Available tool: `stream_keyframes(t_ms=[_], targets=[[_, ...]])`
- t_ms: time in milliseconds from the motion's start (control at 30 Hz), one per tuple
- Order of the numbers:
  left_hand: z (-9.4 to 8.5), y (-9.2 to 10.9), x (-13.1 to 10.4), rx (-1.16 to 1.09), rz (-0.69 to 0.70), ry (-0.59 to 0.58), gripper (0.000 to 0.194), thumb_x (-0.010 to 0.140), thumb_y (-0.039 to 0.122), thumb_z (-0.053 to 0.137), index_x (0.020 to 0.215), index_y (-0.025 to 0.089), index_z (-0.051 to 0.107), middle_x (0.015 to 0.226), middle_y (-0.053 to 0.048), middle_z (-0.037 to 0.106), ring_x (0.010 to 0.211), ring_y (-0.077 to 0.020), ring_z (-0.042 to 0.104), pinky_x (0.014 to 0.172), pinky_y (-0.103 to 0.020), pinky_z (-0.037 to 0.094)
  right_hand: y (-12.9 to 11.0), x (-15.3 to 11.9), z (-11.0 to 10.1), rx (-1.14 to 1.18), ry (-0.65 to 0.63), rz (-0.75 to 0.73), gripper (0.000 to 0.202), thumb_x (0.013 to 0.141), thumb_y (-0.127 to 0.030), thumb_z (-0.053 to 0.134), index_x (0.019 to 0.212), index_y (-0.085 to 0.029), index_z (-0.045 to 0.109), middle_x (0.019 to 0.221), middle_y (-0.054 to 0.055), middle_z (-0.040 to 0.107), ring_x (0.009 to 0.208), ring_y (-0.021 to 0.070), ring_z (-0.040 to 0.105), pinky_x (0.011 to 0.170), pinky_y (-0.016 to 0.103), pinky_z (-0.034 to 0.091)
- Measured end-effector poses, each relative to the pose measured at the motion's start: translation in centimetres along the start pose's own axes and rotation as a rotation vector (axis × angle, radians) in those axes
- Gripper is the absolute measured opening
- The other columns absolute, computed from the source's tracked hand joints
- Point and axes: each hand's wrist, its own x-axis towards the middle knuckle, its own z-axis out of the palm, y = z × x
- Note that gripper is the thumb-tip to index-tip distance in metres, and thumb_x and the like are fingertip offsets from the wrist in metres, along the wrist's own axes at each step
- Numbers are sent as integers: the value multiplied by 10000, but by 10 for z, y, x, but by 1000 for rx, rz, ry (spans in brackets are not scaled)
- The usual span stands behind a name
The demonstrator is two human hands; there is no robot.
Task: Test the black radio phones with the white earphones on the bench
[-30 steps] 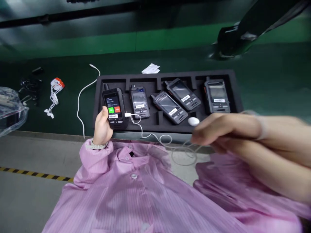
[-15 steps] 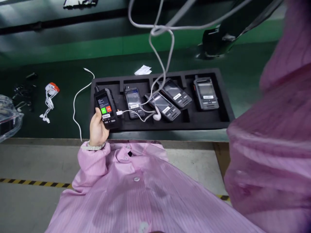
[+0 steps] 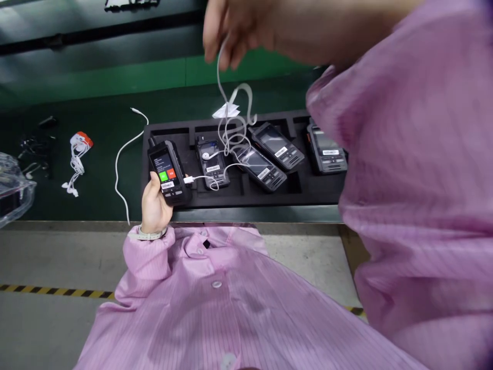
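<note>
My left hand [image 3: 156,205] is wrapped round a black handheld device [image 3: 166,172] whose lit screen shows a green and a red square. A white plug sits in its right side, and from it the white earphone cable [image 3: 231,134] runs in loops over the tray. High above the tray, my right hand [image 3: 234,38] has its fingers closed on the upper part of that cable. One earbud [image 3: 206,155] hangs over a second device [image 3: 212,167]. More devices [image 3: 277,146] lie in the black foam tray [image 3: 246,200], two of them tilted.
Left of the tray lie a loose white cable [image 3: 122,149], a bundled white earphone set with an orange wrap [image 3: 78,154], dark cables [image 3: 36,149] and a clear plastic bag [image 3: 15,187]. White paper [image 3: 226,110] is behind the tray. My right sleeve covers the tray's right end.
My right hand has come into view at the top, holding the cable. The cable loops and earbud have dropped and shifted left. My left hand and its device have barely moved.
</note>
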Motion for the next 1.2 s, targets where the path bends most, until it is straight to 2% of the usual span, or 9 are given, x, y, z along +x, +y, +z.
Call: stream_keyframes(t_ms=[100,167,233,300,400,500,700,967,1200], targets=[[-1,0,0,17,5,2,352,953,492,647,896,166,767,896,-63,823,1095,-242,770,1034,-375,605,21,0,3,-365,-569,-176,463,888,-401,493,857,-42,785,645,-68,726,562,47,675,520,76,336],[-1,0,0,40,17,1,370,944,516,650,887,167,762,899,-66,820,1094,-245,769,1032,-383,604,41,-9,9,-576,-676,-304,271,874,-274,637,781,-62,778,529,-87,673,362,-10,554,399,37,232],[0,0,-1,60,30,2,382,936,533,653,883,170,758,905,-67,818,1093,-247,767,1031,-390,603,56,-22,17,-658,-614,-338,334,888,-257,656,602,-87,693,445,-78,601,263,-21,432,348,72,161],[0,-1,-2,71,37,7,379,925,537,666,886,171,755,911,-69,816,1090,-247,767,1032,-392,600,63,-40,24,-665,-473,-326,422,961,-270,585,572,-114,636,507,-28,641,318,10,505,375,110,276],[-2,-3,-2,78,53,8,377,900,541,697,907,167,751,934,-77,812,1087,-249,764,1025,-393,599,59,-64,39,-531,-220,-232,392,1033,-280,469,737,-150,691,753,50,752,647,149,735,627,250,568],[-3,-7,-3,88,83,-3,406,854,570,739,937,172,753,961,-77,808,1069,-246,764,1000,-382,607,54,-79,62,-134,-74,-188,295,1026,-231,430,1041,-187,721,995,58,780,963,233,755,895,404,625],[-1,-13,-7,154,149,3,411,850,594,729,938,194,747,951,-56,792,1062,-227,752,962,-346,609,67,-93,104,270,-189,-236,434,1028,-302,414,1424,-175,539,1311,106,696,1184,223,682,1024,444,586],[-6,-19,-12,270,186,3,388,924,578,637,1015,215,738,1044,-52,771,1094,-222,717,904,-297,581,72,-122,112,-118,194,-802,371,1001,-308,474,1323,-163,583,1220,134,730,1168,295,652,977,516,547],[-7,-18,-14,419,221,12,429,958,601,558,1011,218,745,985,-36,764,915,-182,710,762,-270,532,69,-139,123,-348,232,-1188,146,997,-263,551,966,-223,688,1061,36,805,1066,168,707,929,334,581]])
